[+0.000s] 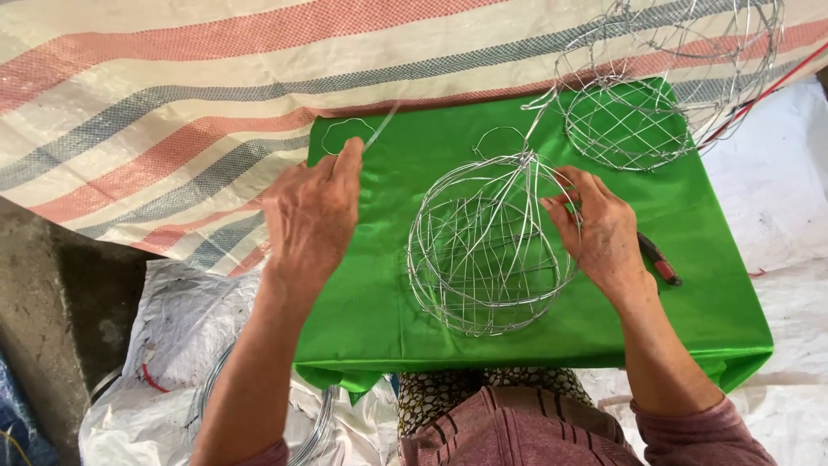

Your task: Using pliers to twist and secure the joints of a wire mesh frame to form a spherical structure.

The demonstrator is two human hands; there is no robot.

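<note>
At the lower left of the frame, a coil of spare wire (259,414) lies on white plastic sheeting (172,336). Just right of it, your left hand (312,211) has its grip pinched together on a loose strand of wire (379,123) that runs toward the upper middle; that thin strand could slip free or spring back if the pinch loosens. At the centre, on the green-covered tabletop (707,311), sits the wire basket frame (487,242): a rounded, silvery cage of thin hoops and crossing struts, open and easily bent. Your right hand (604,233) has its grip closed on the frame's right rim; pressing too hard there could warp a hoop. A red-handled tool (660,259) lies partly hidden beneath that hand, and finished wire baskets (664,78) stand at the upper right.
</note>
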